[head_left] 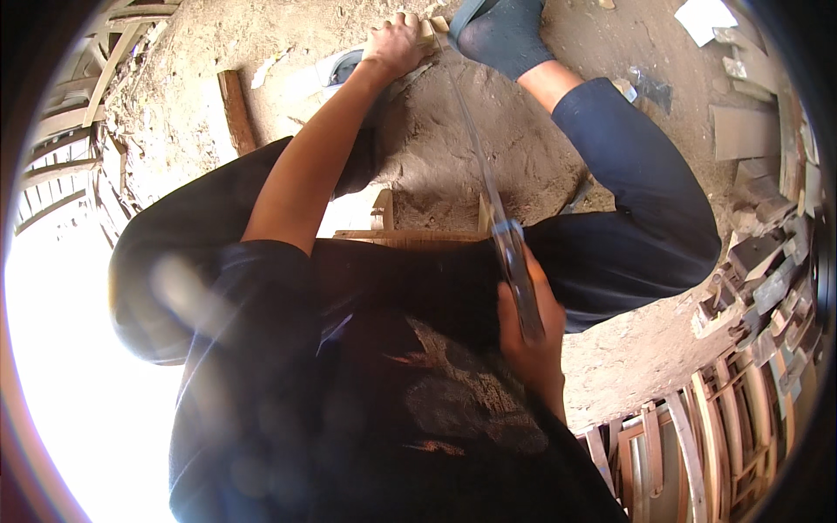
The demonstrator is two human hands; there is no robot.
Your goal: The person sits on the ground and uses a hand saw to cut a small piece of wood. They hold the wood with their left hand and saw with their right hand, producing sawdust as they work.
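At the far side, left of the socked foot (510,39), the left hand (397,45) rests on a wooden piece (428,33); whether it grips, I cannot tell. Nearer, at right, the right hand (534,336) clasps a saw (494,203), its blade (472,129) reaching toward that piece.

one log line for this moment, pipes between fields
left hand: on wood piece | right hand: gripping saw | blade: reaching wood piece | foot: right of wood piece
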